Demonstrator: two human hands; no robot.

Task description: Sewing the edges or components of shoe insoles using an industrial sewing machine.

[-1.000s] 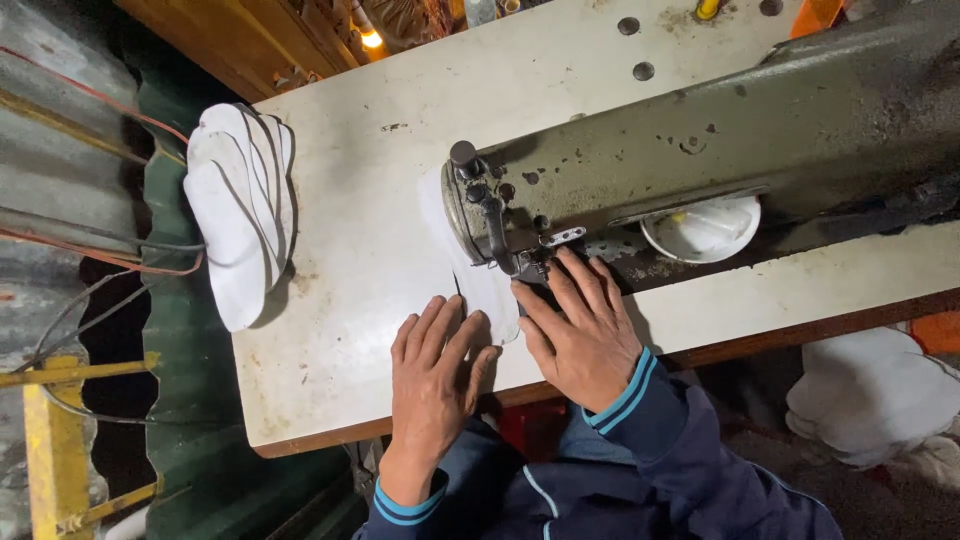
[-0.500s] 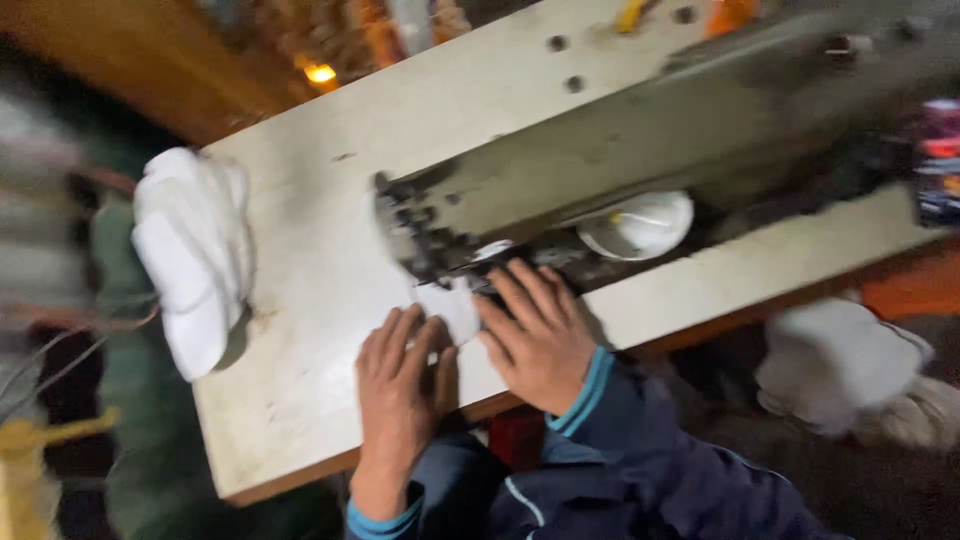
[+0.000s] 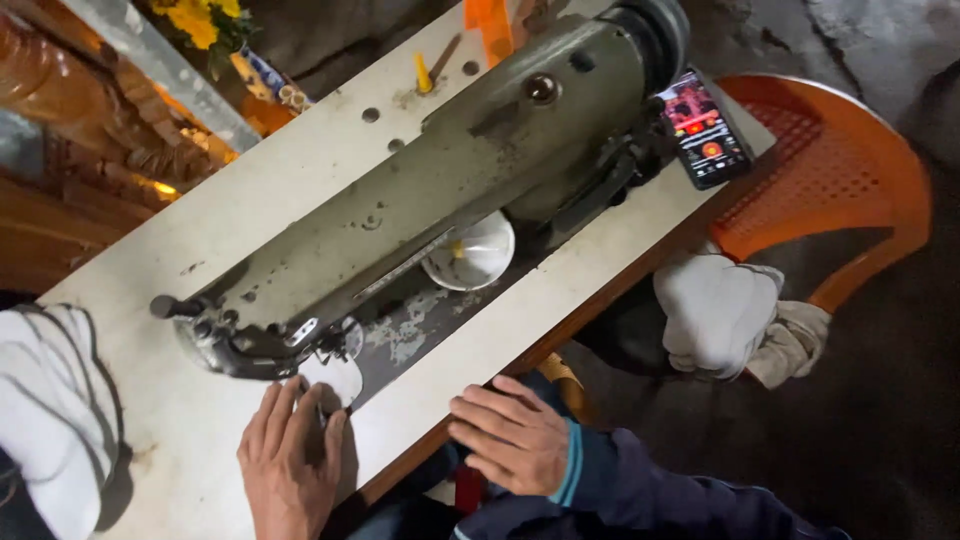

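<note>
A grey-green industrial sewing machine (image 3: 450, 190) lies along a pale worktable (image 3: 300, 190). A small white fabric piece (image 3: 335, 378) sits under the needle end of the machine. My left hand (image 3: 290, 460) rests flat on the table with its fingertips on that fabric piece. My right hand (image 3: 512, 435) lies at the table's front edge, apart from the fabric, fingers spread and holding nothing.
A stack of white fabric pieces (image 3: 50, 420) lies at the table's left end. A white bowl (image 3: 470, 255) stands beside the machine. A lit phone (image 3: 702, 128) leans at the right end. An orange plastic chair (image 3: 840, 170) carries white cloth bundles (image 3: 720, 310).
The view has swung to the right, bringing the chair and phone into sight. My right hand has left the fabric and pulled back to the table's front edge. My left hand stays on the fabric.
</note>
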